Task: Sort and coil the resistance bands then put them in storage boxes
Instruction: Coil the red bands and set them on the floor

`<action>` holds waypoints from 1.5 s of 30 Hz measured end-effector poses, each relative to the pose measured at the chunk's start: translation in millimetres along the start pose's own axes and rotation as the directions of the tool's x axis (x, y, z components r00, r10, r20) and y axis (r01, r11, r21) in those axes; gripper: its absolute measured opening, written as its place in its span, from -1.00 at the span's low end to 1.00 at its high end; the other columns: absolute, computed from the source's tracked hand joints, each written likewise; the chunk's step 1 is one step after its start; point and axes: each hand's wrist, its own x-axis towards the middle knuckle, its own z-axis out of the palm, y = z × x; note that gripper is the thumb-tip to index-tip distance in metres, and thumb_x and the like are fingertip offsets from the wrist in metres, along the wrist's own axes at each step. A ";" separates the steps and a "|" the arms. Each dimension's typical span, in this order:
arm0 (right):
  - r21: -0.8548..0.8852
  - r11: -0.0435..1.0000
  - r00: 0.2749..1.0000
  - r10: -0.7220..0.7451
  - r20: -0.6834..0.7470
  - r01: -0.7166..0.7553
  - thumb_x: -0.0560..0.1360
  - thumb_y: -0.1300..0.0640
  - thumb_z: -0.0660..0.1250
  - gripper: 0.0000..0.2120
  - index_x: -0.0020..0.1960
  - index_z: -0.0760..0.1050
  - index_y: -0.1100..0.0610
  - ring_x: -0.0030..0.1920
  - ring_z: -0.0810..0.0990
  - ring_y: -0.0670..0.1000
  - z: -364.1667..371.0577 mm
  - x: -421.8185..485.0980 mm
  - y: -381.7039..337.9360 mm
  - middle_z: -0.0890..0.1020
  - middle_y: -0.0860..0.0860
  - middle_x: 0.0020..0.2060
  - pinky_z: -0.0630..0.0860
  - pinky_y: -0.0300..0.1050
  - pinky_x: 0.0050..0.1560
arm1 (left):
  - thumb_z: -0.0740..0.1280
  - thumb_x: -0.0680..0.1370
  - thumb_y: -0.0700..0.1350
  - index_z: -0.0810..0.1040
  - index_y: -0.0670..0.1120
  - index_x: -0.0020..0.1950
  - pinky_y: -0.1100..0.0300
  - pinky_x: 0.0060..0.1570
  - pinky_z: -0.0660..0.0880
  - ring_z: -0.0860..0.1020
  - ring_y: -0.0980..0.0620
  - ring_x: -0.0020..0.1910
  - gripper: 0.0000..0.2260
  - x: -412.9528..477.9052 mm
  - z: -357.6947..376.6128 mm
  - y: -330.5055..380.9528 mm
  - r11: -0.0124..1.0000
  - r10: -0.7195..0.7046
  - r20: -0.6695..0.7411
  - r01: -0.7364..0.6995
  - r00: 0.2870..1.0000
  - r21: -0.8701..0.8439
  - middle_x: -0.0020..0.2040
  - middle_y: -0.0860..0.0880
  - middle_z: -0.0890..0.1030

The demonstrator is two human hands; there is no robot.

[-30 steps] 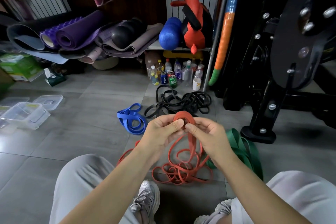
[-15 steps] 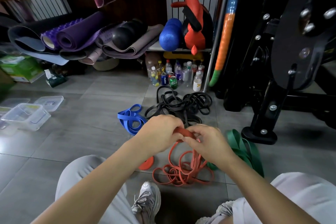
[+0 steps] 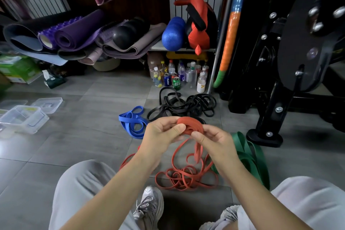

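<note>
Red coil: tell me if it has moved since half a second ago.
Yes. The red coil has come up in the view, toward the black bands lying beyond it.

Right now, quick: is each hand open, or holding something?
Left hand: closed, pinching the red band coil.
Right hand: closed, pinching the same coil at its other side.

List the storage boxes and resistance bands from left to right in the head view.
clear storage boxes → blue bands → red coil → green band. The black bands lie behind the red coil and overlap it, so they are left out.
</note>
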 end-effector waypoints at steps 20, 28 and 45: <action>-0.681 0.687 0.947 -0.036 0.320 0.256 0.43 0.12 0.40 -0.90 -0.07 0.64 0.06 -0.17 0.56 -0.14 -4.3 11.8 -3.5 0.63 -0.06 -0.20 0.48 -0.18 -0.12 | 0.35 0.48 -0.05 0.59 0.00 -0.02 0.12 -0.06 0.47 0.56 0.01 -0.06 -0.89 3.9 -7.2 12.7 0.183 0.000 0.278 -0.273 0.961 0.944 -0.12 0.05 0.63; -0.392 0.918 0.974 0.034 0.223 0.058 0.38 0.19 0.49 -0.79 -0.18 0.61 -0.13 -0.18 0.66 -0.15 -11.0 10.1 -5.2 0.69 -0.09 -0.21 0.59 -0.21 -0.08 | 0.46 0.43 -0.27 0.63 0.12 -0.16 0.19 0.01 0.57 0.67 0.12 -0.16 -0.75 3.6 -15.0 14.1 0.804 -0.010 0.125 -0.066 0.992 0.591 -0.18 0.08 0.70; -0.587 0.780 0.952 -0.037 0.305 0.218 0.42 0.16 0.45 -0.93 -0.10 0.66 0.05 -0.19 0.59 -0.20 -8.3 19.2 -15.3 0.69 -0.05 -0.25 0.43 -0.47 -0.17 | 0.46 0.43 -0.10 0.64 0.01 -0.02 0.16 -0.02 0.52 0.59 0.14 -0.12 -0.86 10.2 -13.6 24.9 0.516 0.017 0.225 -0.202 0.974 0.833 -0.15 0.11 0.64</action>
